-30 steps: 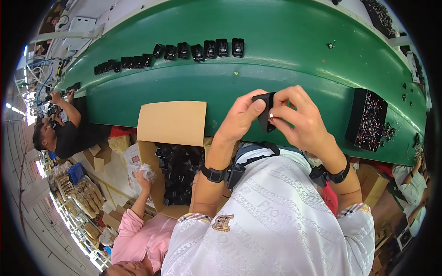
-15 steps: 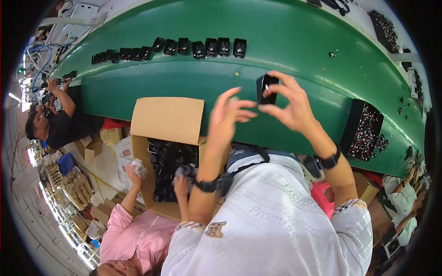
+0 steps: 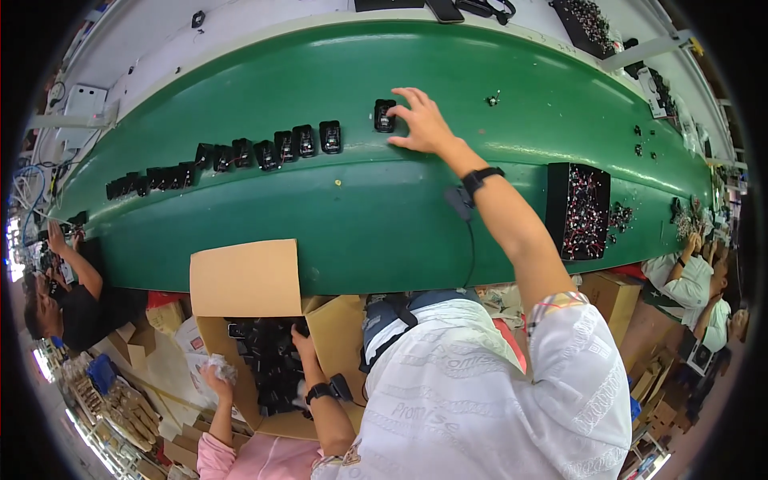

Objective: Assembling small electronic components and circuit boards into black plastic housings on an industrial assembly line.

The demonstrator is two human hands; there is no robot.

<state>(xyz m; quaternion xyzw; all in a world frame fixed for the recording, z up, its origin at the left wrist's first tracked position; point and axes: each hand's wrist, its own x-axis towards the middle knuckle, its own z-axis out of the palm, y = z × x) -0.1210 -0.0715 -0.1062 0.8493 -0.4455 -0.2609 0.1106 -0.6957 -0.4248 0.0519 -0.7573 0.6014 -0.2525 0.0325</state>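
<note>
Green-topped worktable, its edges bent by the lens, spans the field. At its near edge stands an open cardboard carton of black plastic pieces, presumably set close for easy reach. The left hand is lowered into it; whether its fingers grip anything cannot be told, since the dark contents mask them. To the right, a black tray contains a heap of small wired parts, likely to keep them from scattering. Farther back runs a row of black housings, mostly open side up, apparently leaving the interiors visible. Apart from the row's right end rests a single housing, the right hand at its right side with thumb and fingers spread wide. Smallest are a loose wired part, right of that hand, and pale lettering across the white shirt.
</note>
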